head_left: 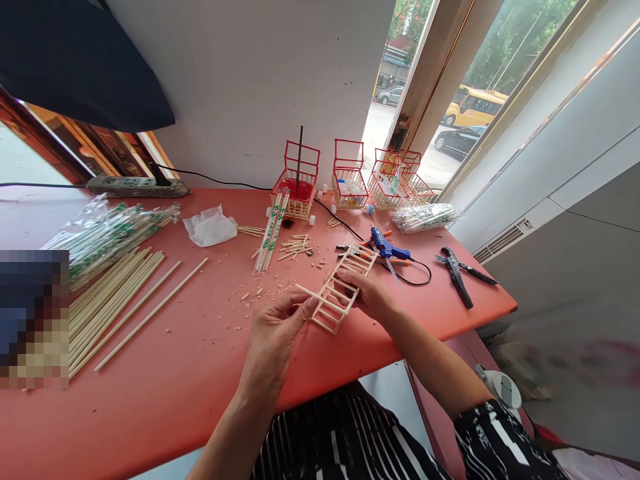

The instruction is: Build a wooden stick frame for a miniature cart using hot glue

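Observation:
Over the front of the table, my right hand [369, 292] grips a small ladder-like frame [334, 305] of pale wooden sticks, its fingers partly hidden behind the rungs. My left hand [280, 328] pinches a short wooden stick [306, 291] between thumb and fingers. One end of that stick lies against the left side of the frame; whether it is joined there I cannot tell. Just beyond the frame lies a blue glue gun [384, 244] with its black cord. Pliers with orange handles [400, 262] lie partly under the gun and frame.
Several small red-and-wood carts [350, 190] stand along the wall. Long sticks [113, 303] and wrapped chopsticks [115, 233] lie at left. Short cut pieces [296, 247] and crumbs are scattered mid-table. Black pliers [456, 275] rest near the right edge; a power strip [137, 187] sits at back left.

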A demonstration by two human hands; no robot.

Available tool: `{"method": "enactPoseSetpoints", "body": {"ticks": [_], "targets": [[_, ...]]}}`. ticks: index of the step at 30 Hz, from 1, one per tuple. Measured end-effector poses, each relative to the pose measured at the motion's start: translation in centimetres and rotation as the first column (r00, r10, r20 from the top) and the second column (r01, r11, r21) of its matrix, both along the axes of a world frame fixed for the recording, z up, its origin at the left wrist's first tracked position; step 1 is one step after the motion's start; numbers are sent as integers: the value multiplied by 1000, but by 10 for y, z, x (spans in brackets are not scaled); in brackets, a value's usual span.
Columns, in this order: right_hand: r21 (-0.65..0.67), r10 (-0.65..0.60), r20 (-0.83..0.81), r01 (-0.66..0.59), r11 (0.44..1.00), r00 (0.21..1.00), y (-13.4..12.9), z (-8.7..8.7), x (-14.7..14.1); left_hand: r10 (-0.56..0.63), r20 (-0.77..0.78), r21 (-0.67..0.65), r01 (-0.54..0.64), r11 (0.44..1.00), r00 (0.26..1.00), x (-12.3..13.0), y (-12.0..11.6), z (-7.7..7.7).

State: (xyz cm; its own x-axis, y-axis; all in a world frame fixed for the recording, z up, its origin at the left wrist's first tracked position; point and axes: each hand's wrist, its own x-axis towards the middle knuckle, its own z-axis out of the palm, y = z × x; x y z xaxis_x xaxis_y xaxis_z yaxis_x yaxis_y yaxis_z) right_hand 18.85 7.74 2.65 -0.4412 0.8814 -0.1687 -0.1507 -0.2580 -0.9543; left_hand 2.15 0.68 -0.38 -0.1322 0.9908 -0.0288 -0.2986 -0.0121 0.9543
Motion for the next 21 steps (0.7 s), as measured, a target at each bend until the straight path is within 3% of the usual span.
{"method": "enactPoseSetpoints", "body": {"ticks": [7, 14, 21], "targets": [[-53, -7, -29, 5, 999, 1000, 1, -1, 0, 1, -13, 27, -1, 1000, 1000, -1, 0, -3], [-126, -73, -14, 71, 990, 997, 3, -5, 2, 60, -91, -76, -67, 995, 994, 0, 0, -11], [-92, -75, -33, 72, 993, 997, 3, -7, 2, 64, -144, -57, -72, 996, 987, -1, 1, -11]]}}
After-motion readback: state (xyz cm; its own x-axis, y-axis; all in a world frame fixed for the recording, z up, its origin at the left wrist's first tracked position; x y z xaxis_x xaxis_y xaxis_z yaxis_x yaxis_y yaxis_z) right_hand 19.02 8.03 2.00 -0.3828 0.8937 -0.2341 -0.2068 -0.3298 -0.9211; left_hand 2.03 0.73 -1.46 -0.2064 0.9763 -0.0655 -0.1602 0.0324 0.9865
